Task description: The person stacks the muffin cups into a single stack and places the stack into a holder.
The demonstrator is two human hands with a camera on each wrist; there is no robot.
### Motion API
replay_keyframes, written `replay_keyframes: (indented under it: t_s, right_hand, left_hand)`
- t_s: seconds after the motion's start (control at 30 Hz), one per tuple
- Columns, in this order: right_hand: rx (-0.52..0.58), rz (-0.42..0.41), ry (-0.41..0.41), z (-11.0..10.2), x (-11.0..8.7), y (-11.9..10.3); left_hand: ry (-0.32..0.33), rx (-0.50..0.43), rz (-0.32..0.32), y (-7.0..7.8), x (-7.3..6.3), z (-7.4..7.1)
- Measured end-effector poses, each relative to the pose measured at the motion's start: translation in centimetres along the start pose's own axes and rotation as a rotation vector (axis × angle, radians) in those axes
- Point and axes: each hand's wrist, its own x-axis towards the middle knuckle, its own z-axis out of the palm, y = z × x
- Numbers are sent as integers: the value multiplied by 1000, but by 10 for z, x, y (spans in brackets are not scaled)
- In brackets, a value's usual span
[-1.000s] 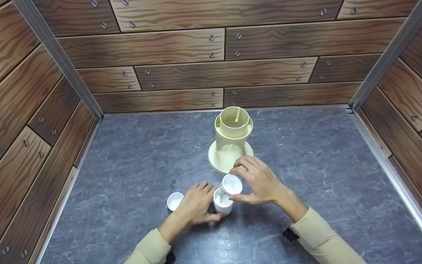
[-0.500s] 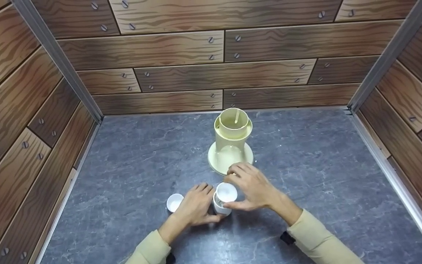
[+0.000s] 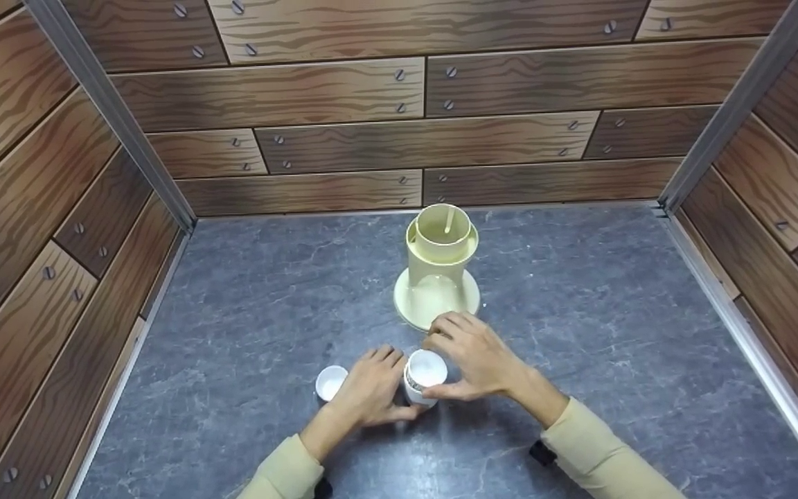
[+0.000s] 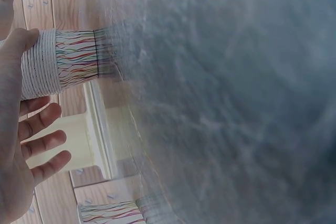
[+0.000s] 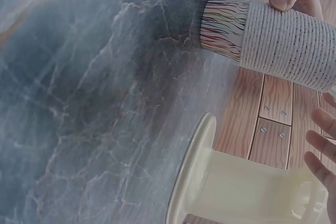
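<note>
A tall stack of nested paper cups [image 3: 427, 367] stands upright in front of me. Its closely packed white rims and squiggly coloured base pattern show in the right wrist view. My right hand [image 3: 474, 358] grips the upper end between thumb and fingers, with several fingers loose of it. Lower down, my left hand [image 3: 371, 389] steadies the stack, its thumb on the near side and fingers at the left. Left of that hand sits a paper cup [image 3: 330, 382], mouth up, with the same pattern in the left wrist view [image 4: 113, 212].
Behind the hands stands a pale yellow holder [image 3: 440, 270] with a round base and a tube set inside a wider one. The grey marbled tabletop [image 3: 267, 291] is bordered by wood-patterned panels [image 3: 343, 142] and metal edge strips [image 3: 752, 333].
My right hand has moved down and left, bringing its paper cups into the stack by my left hand. A gap between the two rims has closed. The left hand has stayed put.
</note>
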Motion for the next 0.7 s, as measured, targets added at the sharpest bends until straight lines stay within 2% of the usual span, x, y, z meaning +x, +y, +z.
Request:
replay_keyframes:
  t_s: [0.2, 0.5, 0.7]
  right_hand:
    - [15, 12, 5, 5, -3, 0]
    - [-3, 37, -42, 9, -7, -2]
    - [7, 49, -39, 10, -8, -2]
  left_hand:
    - [16, 2, 3, 1, 0, 1]
    - [2, 8, 4, 1, -1, 1]
    - [-6, -9, -6, 1, -1, 0]
